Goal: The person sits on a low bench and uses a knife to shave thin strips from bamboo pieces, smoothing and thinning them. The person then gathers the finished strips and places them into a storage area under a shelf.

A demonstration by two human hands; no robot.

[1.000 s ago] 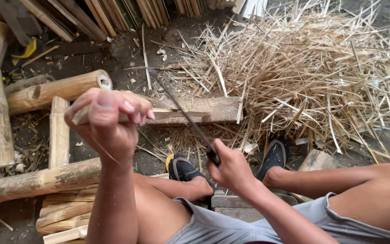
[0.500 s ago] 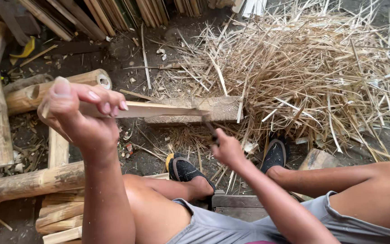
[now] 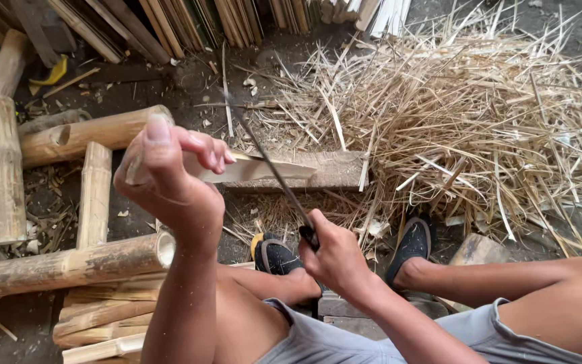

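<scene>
Head view: person seated low, splitting bamboo. Left hand [image 3: 170, 182] is closed around a pale flat bamboo slat [image 3: 250, 168], holding it roughly level above the dirt floor [image 3: 190, 94], far end over a grey-brown wooden block [image 3: 335, 172]. Right hand [image 3: 335, 259] is clenched on the handle of a long dark thin-bladed knife [image 3: 271, 168]; the blade runs up and away, crossing the slat near its middle. Whether the edge is already seated in the slat, cannot tell. Judged step: mid-cut, shaving or splitting the slat. The next move calls for a firm left-hand hold, fingers clear of the blade line, and the edge driven away from the body. Round tan bamboo poles [image 3: 69, 263] lie to the left, a heap of straw-coloured shavings [image 3: 479, 135] to the right, black slip-on shoes [image 3: 277, 256] below.
</scene>
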